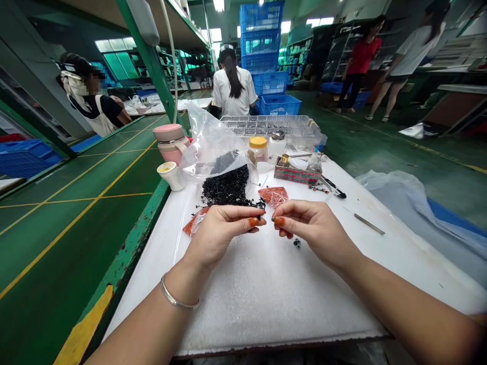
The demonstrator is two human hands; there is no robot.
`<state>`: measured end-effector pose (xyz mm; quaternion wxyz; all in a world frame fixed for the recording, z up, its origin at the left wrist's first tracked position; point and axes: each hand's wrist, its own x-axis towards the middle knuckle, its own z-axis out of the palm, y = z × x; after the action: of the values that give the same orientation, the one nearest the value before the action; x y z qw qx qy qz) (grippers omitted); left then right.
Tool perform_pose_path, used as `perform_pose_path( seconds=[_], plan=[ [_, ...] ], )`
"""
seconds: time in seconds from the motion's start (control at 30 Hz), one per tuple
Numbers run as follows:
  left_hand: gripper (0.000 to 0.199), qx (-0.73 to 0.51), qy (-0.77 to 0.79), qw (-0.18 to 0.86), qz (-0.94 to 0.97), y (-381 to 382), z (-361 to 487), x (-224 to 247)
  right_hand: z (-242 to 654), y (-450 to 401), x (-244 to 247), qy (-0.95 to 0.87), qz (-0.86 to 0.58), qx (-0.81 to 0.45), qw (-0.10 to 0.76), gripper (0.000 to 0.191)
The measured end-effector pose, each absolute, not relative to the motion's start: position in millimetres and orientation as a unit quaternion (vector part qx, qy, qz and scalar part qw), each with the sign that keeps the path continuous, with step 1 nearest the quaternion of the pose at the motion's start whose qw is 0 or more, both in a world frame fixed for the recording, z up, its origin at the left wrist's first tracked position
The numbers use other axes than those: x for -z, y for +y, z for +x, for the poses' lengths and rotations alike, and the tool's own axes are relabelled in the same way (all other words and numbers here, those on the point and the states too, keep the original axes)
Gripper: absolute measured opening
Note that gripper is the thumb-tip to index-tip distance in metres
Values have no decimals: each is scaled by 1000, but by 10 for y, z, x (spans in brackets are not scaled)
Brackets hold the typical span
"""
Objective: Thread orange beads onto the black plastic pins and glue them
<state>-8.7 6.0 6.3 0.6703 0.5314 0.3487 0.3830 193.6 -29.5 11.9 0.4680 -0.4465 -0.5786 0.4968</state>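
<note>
Over the white table top (243, 299), my left hand (218, 230) pinches a small black part (259, 217) between thumb and fingertips. Facing it across a narrow gap, my right hand (321, 228) is closed too, thumb against forefinger; whatever tiny thing it grips is mostly hidden. Behind my left hand spreads a heap of thin black stemmed parts (224, 186), spilling from a clear plastic bag (207, 134). Bags of small orange pieces lie close by, one bag (274, 195) just beyond my fingertips and another bag (194, 221) beside my left hand. A few small dark round pieces (297, 244) rest below my right hand.
Farther back stand a pink mug (170, 142), a white cup (171, 176), a yellow-lidded jar (257, 149), a patterned box (297, 173) and a clear compartment tray (274, 124). A thin metal tool (369, 223) lies at right. Green conveyor (95, 213) runs along the left. Several people are beyond.
</note>
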Motion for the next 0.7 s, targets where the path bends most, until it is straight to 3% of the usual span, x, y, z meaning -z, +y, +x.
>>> perform_pose_path(
  seconds=[0.27,0.7],
  plan=[
    [21,-399,350,656,536,45,-76,-90,1944,-278,-66,-580,-437,-506,466,17],
    [40,-393,361,626,569,11,-39,-119,1953,-239,10,-554,-421,-543,470,12]
  ],
)
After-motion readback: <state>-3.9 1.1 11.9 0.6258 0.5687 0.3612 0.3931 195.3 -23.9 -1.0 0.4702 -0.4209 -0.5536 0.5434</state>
